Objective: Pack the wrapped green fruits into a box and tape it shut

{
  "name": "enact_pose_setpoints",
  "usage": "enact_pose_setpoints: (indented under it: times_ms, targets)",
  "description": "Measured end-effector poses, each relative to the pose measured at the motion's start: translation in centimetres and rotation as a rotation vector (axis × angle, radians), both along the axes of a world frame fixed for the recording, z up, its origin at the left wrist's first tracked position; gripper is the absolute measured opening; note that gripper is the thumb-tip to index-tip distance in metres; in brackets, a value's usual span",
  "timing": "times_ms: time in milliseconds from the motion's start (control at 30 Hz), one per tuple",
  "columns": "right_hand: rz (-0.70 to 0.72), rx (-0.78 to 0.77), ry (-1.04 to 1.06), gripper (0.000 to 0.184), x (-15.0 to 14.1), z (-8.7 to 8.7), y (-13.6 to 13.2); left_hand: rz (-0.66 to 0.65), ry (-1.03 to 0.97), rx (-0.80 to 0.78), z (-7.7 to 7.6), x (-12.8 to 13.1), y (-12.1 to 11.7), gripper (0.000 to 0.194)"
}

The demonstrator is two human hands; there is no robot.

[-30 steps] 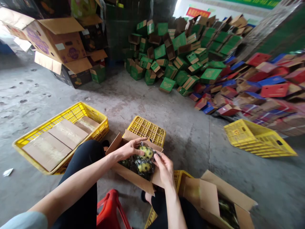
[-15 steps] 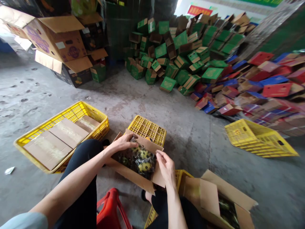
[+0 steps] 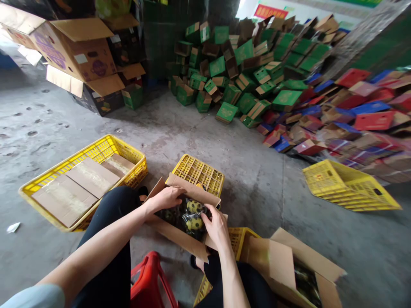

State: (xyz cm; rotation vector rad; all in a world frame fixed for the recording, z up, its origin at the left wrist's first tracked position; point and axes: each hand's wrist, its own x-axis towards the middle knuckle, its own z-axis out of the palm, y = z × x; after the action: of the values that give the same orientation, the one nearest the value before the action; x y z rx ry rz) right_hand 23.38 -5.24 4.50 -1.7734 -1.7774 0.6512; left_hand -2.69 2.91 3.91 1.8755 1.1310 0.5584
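Observation:
An open cardboard box [image 3: 180, 237] sits low between my knees, its flaps raised. Inside lie yellow, dark-spotted rounded items [image 3: 194, 222] in clear plastic; I cannot make out their kind. My left hand [image 3: 167, 198] reaches over the box's left side with bent fingers, closed around something hidden from me; the fingertips are down in the box. At the right end, my right hand [image 3: 215, 222] is open, thumb and forefinger apart, touching or just beside the spotted items.
At left, a yellow crate [image 3: 130, 170] holds closed cardboard boxes [image 3: 93, 175]. An upturned yellow crate [image 3: 201, 173] lies beyond my box. Another open carton [image 3: 282, 267] stands right, near a red stool [image 3: 150, 280]. Yellow crates [image 3: 349, 186] and piled green boxes [image 3: 224, 111] are farther off.
My left hand has sunk lower into the box, its fingers more bent. The right hand has moved left from the box's flap to the spotted items.

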Motion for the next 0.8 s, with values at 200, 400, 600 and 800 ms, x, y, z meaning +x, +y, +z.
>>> enact_pose_setpoints:
  times_ms: [200,400,600,800]
  targets:
    - [0.076,-0.025,0.103,0.016,-0.9,1.7,0.0,-0.135,-0.134,-0.090,-1.6,2.9,-1.2,0.064]
    - [0.034,-0.066,0.364,0.026,-1.0,2.9,-0.1,-0.093,-0.177,-0.084,-1.5,3.1,-0.9,0.018]
    - [-0.007,-0.093,0.345,0.030,-0.6,1.7,0.0,-0.033,-0.273,-0.079,-2.1,3.4,-0.9,0.025]
    - [0.050,-0.150,0.186,0.040,-0.9,0.1,-0.5,0.091,-0.157,-0.111,-2.9,4.2,-1.3,0.031]
